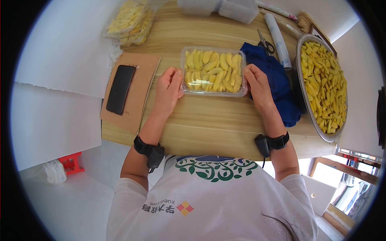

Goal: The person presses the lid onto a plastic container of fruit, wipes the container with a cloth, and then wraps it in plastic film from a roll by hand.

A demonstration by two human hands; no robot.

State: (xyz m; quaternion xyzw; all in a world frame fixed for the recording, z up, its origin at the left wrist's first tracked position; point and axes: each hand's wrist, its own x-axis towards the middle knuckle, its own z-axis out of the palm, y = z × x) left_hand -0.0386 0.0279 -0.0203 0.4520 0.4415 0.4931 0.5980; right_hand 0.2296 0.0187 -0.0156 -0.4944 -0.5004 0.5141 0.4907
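Between my two hands is a clear plastic box [213,72] with yellow fruit slices laid in two rows. My left hand [169,87] grips its left end, thumb on top and fingers curled at the side. At the right end, my right hand [258,85] holds the box in the same way. A clear cover seems to lie over the slices, since light glints off it. Just right of my right hand lies a crumpled dark blue cloth [277,82]. Beyond the cloth, a large metal basin [302,86] is heaped with more yellow slices [323,86].
A black phone [120,89] lies on a cardboard sheet [138,108] at left. Filled clear boxes [130,22] are stacked at the back left. Stacked plastic containers [239,10], scissors [266,43] and a film roll [278,40] lie along the back of the wooden table [209,128].
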